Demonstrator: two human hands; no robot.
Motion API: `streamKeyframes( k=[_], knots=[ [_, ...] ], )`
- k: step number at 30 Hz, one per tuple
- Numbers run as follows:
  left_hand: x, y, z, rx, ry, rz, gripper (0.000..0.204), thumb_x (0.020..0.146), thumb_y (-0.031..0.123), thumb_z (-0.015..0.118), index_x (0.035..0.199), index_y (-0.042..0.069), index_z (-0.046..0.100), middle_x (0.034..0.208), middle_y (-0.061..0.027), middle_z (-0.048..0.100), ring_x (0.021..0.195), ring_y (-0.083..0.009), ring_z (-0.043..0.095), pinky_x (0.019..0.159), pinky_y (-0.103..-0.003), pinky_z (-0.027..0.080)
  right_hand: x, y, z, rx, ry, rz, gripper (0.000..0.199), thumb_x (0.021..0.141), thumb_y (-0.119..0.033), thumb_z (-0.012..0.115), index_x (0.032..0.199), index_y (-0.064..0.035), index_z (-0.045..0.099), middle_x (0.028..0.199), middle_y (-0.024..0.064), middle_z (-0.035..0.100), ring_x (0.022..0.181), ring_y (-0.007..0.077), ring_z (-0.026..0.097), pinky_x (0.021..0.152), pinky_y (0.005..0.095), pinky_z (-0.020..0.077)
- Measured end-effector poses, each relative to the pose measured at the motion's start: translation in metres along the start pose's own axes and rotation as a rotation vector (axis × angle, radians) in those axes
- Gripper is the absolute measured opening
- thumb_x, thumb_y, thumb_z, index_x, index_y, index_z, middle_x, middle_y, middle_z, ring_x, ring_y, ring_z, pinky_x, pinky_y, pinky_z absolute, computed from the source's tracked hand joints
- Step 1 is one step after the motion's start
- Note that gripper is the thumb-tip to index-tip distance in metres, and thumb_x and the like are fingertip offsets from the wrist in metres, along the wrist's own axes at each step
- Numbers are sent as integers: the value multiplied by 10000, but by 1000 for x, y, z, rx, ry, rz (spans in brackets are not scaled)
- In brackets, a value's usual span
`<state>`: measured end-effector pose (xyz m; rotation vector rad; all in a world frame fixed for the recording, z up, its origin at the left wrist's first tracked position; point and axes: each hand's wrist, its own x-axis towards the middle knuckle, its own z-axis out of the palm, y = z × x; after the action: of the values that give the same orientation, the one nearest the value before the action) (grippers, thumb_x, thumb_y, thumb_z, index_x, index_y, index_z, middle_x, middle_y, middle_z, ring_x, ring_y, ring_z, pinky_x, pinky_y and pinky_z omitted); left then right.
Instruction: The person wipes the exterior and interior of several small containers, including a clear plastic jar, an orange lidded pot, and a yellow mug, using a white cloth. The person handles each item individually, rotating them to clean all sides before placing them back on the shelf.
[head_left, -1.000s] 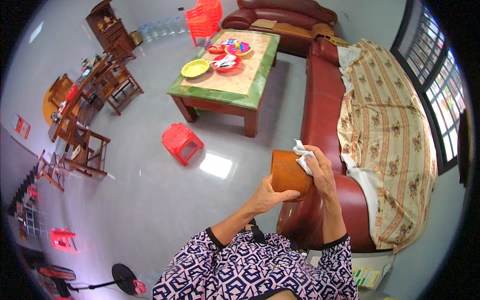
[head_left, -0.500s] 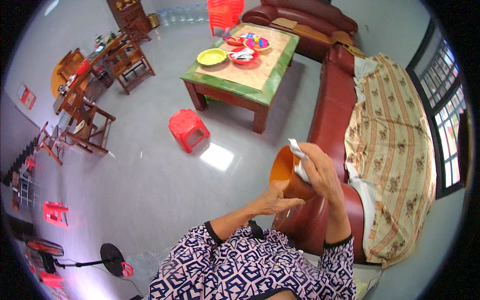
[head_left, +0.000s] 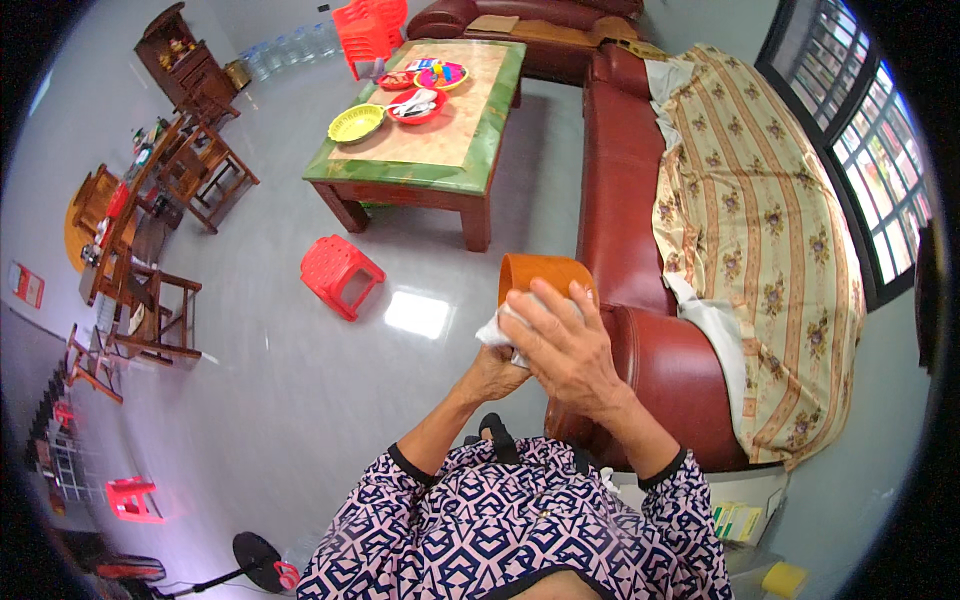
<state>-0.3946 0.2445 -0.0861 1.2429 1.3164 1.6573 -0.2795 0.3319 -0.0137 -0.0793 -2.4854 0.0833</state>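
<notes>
An orange-brown, round-walled container (head_left: 540, 272) is held up in front of me, above the floor beside the red leather sofa. My left hand (head_left: 494, 376) supports it from below on the left; its fingers are mostly hidden behind the tissue and my other hand. Over the container's near side lies my right hand (head_left: 562, 345), pressing a crumpled white tissue (head_left: 497, 333) against it. That hand's fingers are laid across the wall, and part of the tissue sticks out to their left. The inside of the container is out of sight.
A red leather sofa (head_left: 685, 385) with a flowered cloth (head_left: 770, 230) runs along the right. Ahead stands a green-edged table (head_left: 400, 178) carrying a yellow basket (head_left: 357, 124) and a red basin (head_left: 418, 106). A red stool (head_left: 342, 275) stands nearer; wooden chairs (head_left: 155, 315) are left.
The container has turned, so its open inside no longer faces me. My right hand and the tissue have moved left and across its near side. My view has shifted to the right.
</notes>
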Motion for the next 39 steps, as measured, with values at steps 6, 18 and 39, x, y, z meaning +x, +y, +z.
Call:
streamKeyframes(
  k=[6,18,39],
  knots=[
    [2,27,30,-69,-168,-129,301,756,49,727,1033,19,612,971,-36,657,885,-120,604,784,-306,494,14,44,-19,336,-78,247,328,866,-189,481,1160,-64,556,1201,131,559,1122,299,518,955,426,388],
    [-7,8,36,97,-189,-7,252,760,44,719,993,7,630,922,-51,670,824,-137,630,748,-293,511,-4,86,-13,623,-173,430,275,872,-171,506,1060,12,589,1008,187,615,947,336,587,835,365,455],
    [11,8,44,-792,84,-307,434,857,176,617,1231,12,472,1146,-52,582,1095,-167,536,963,-350,423,-71,70,27,1463,620,840,396,924,-195,478,1267,2,465,1149,90,587,1030,133,551,884,254,432]
  ],
)
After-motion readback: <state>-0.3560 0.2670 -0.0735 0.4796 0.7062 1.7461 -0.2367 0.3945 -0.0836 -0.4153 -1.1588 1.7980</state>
